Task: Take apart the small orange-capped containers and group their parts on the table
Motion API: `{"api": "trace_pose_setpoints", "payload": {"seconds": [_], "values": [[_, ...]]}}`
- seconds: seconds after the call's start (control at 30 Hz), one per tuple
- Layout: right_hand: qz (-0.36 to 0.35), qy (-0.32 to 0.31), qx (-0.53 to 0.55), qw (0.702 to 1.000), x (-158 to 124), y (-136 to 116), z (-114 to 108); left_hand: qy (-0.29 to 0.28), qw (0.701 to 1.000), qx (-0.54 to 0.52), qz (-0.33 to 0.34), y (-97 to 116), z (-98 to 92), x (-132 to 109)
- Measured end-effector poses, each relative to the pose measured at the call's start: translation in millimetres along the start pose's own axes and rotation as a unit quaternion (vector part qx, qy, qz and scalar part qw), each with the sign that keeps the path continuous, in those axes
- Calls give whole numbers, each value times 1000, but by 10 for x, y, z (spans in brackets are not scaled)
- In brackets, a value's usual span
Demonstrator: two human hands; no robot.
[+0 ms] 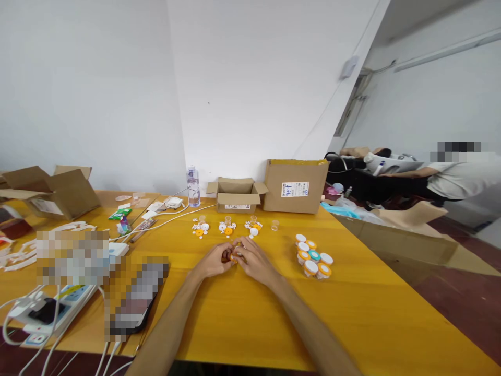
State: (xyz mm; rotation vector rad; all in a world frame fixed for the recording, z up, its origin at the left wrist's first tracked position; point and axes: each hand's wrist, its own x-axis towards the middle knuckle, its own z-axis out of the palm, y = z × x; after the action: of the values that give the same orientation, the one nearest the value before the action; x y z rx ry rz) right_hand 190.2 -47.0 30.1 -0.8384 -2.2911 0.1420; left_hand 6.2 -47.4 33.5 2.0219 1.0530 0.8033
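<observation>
My left hand (215, 260) and my right hand (255, 260) meet over the middle of the table, fingers closed round a small round piece with orange on it (234, 257). Most of that piece is hidden by my fingers. Just beyond my hands lie three small groups of parts: orange discs (228, 231), white discs (254, 231), little white toothed pieces (194, 227) and clear cups (227, 220). One more clear cup (275, 225) stands apart on the right. Farther right, several round capped containers (311, 267) with white, orange and teal tops are clustered together.
Against the wall stand a water bottle (193, 187), a small open carton (236, 201) and a large labelled box (295, 188). On the left are a phone (141, 297), power strips (66, 303), cables and another open box (66, 193). A person (462, 175) sits far right.
</observation>
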Motion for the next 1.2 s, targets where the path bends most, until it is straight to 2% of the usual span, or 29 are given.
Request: {"api": "trace_pose_setpoints", "payload": {"seconds": [0.13, 0.37, 0.57, 0.8, 1.0, 1.2], "values": [[0, 1, -8, 1000, -1, 0, 57, -3, 1000, -11, 0, 41, -11, -5], [-12, -17, -12, 1000, 2, 5, 30, 0, 1000, -14, 1, 39, -4, 4], [9, 10, 18, 1000, 3, 13, 51, 3, 1000, -14, -6, 5, -2, 12], [38, 37, 31, 998, 3, 127, -61, 28, 998, -61, -19, -22, -44, 29], [28, 0, -2, 1000, -35, 203, -134, 65, 992, -104, -20, -26, -119, 24], [23, -41, -15, 999, -39, 179, -169, 109, 994, -14, -5, -87, -157, 36]]}}
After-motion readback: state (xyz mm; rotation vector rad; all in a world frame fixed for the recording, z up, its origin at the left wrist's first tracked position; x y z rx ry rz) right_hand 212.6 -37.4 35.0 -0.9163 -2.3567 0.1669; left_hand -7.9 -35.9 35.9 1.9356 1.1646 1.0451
